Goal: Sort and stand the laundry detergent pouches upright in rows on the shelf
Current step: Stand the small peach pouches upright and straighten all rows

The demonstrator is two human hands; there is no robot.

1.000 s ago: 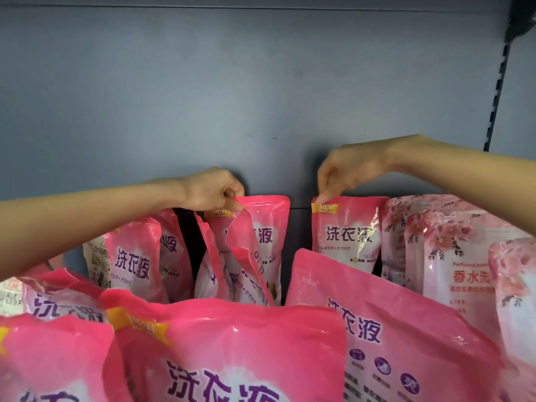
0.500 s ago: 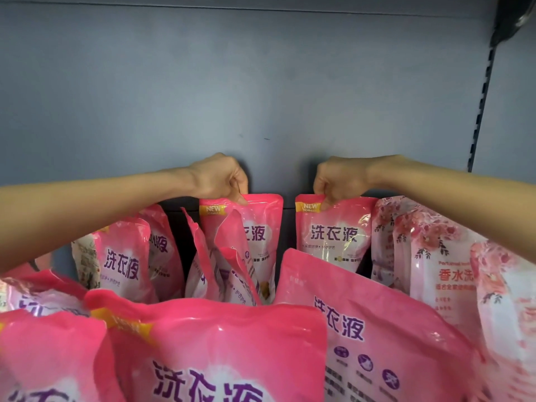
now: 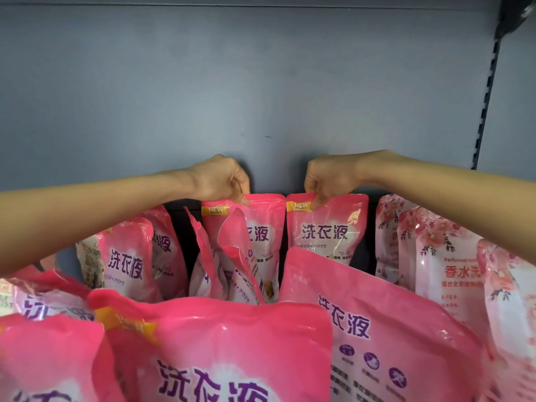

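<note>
Against grey backing [image 3: 261, 82], at the shelf's rear, left pouch [image 3: 268, 217] and right pouch [image 3: 327, 230] stand side by side. Left hand [image 3: 220, 181] pinches one's top seal, right hand [image 3: 327, 178] the other's. Soft, liquid-heavy, probably slick: the seal looks the surest hold.

A shop: slotted shelving upright [image 3: 489, 91], grey back panel [image 3: 232, 82], rows of identical pouches [image 3: 324, 227].

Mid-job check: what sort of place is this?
Probably a shop aisle: a grey shelving back panel, a slotted upright at right, and rows of pink detergent pouches.
</note>
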